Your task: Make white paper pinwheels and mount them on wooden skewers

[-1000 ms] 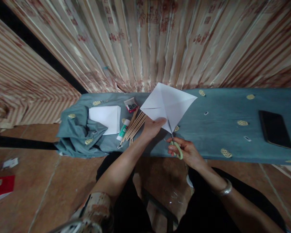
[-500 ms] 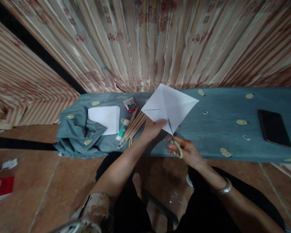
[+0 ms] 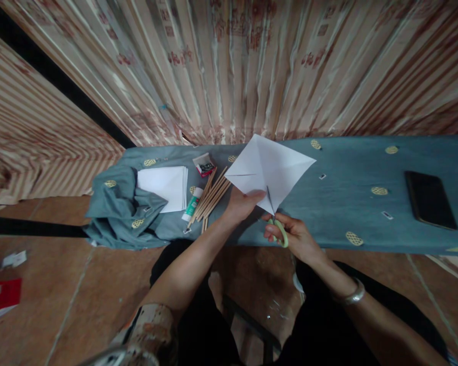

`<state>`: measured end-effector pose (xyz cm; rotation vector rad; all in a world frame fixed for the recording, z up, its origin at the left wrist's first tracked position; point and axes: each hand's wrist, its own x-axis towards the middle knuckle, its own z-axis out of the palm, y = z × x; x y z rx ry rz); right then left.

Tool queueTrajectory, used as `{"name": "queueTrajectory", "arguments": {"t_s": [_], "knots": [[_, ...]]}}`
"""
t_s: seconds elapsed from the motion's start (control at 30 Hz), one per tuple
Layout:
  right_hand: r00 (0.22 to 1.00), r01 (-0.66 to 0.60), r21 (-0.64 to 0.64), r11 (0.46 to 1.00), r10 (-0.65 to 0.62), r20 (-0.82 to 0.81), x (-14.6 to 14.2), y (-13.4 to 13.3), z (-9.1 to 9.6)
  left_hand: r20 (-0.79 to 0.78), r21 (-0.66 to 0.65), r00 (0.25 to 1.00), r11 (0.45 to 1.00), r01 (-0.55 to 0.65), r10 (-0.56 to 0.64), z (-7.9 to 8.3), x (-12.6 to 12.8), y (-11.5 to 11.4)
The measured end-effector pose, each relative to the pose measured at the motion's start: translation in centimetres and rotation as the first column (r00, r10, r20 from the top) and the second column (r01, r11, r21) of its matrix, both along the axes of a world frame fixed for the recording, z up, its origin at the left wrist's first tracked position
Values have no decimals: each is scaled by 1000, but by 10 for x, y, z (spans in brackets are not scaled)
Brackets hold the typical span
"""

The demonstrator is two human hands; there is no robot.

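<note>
Scissors with pale green handles are gripped in my right hand, fingers curled round them, a blade lying over the near corner of a creased white paper sheet. Left hand's pinching that sheet over the blue-grey cloth, thumb on top, other fingers hidden underneath. Wooden sticks and a glue stick lie just left, smartphone's well off right.

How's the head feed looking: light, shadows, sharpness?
Head view: dim light, with a soft shadow on the blue cloth below the white paper; head view: curtain folds fan outward, and small pieces in the box are too blurred to identify.
</note>
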<state>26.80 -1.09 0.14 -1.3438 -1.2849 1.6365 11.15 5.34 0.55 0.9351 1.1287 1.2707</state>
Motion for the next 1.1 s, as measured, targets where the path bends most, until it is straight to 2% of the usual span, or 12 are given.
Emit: {"name": "queueTrajectory", "arguments": {"t_s": [0.23,0.37,0.53,0.73,1.1], "knots": [[999,32,-44,999,-33,-27,-1,1,0,-3,6,1000,1000,-12,12,-2,0,1],[999,33,-49,998,-35,-28,-2,3,3,-15,4,1000,1000,23,-23,-3,2,1],[999,34,-29,999,-35,-31,-1,5,5,-2,1,999,999,44,-44,0,3,0],[998,39,-47,998,-41,-37,-2,5,4,-7,-3,1000,1000,16,-16,2,3,-1],[998,53,-7,999,-54,-26,1,5,1,-58,-40,996,997,70,-73,0,7,-5]]}}
